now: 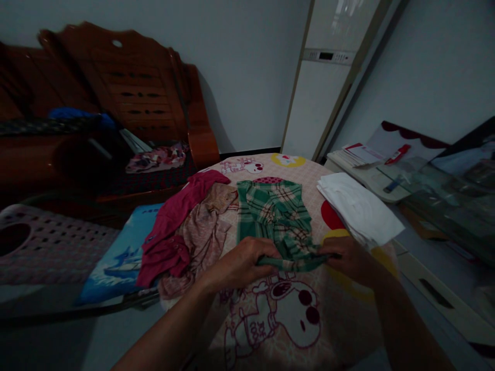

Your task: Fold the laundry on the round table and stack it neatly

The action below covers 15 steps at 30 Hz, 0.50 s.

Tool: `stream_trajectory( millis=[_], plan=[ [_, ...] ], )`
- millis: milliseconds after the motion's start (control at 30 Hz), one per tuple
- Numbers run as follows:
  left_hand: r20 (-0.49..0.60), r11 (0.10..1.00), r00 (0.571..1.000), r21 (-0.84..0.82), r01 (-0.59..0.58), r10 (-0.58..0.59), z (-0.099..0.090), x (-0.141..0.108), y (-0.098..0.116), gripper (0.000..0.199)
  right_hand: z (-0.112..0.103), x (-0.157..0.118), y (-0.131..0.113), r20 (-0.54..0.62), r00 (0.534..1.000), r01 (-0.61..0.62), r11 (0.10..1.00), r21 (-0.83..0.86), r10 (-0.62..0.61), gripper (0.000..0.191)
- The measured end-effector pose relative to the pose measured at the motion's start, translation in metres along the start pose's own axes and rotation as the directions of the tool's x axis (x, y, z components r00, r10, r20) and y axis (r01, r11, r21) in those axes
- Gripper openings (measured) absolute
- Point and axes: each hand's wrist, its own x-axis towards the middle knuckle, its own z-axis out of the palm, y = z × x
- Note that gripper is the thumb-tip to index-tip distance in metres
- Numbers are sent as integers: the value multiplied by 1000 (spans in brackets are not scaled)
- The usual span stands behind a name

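A green plaid shirt [276,211] lies partly folded on the round table, its near edge lifted. My left hand [245,260] pinches the left end of that near edge. At the right end, my right hand [344,257] grips the same edge between thumb and fingers. The cloth stretches between the two hands, a little above the patterned tablecloth [266,330]. Left of the plaid shirt lie a rumpled pinkish-brown garment [203,226] and a magenta garment [170,226].
A folded white cloth [358,206] lies at the table's right side. Beyond it stands a glass-topped cabinet [436,185] with papers and a red item. To the left are a wooden bench [135,93], a blue printed bag [119,257] and a woven chair [65,247].
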Motion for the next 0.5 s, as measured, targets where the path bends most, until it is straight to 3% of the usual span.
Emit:
stream_trajectory(
  millis=[100, 200, 333, 500],
  plan=[
    [43, 999, 999, -37, -30, 31, 8, -9, 26, 10, -22, -16, -14, 135, 990, 35, 997, 65, -43, 19],
    [120, 994, 989, -86, -74, 84, 22, -20, 46, 11, -30, -31, -27, 228, 972, 31, 993, 114, -57, 20],
    [235, 985, 963, -142, -99, 131, 44, -32, 61, 17, -26, -50, -42, 345, 933, 35, 978, 205, -105, 21],
    [337, 971, 916, -172, -168, 218, 75, -39, 64, 15, -19, -72, -50, 427, 892, 69, 979, 192, -147, 22]
  ],
)
